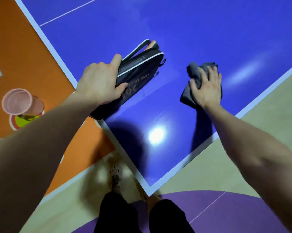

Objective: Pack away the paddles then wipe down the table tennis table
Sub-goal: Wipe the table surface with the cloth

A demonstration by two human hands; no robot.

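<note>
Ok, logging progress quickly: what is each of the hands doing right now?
The left hand grips the black paddle case.
The right hand is open, pressing the grey cloth onto the table.

Left hand (98,83) grips paddle case (138,73); right hand (207,88) presses cloth (194,73) on table (175,27).

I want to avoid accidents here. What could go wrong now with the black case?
1. The paddle case, gripped by the left hand, looks open at its far end; the paddles may slip out if it tilts.
2. Its near end passes the table edge, so it could drop if released.
</note>
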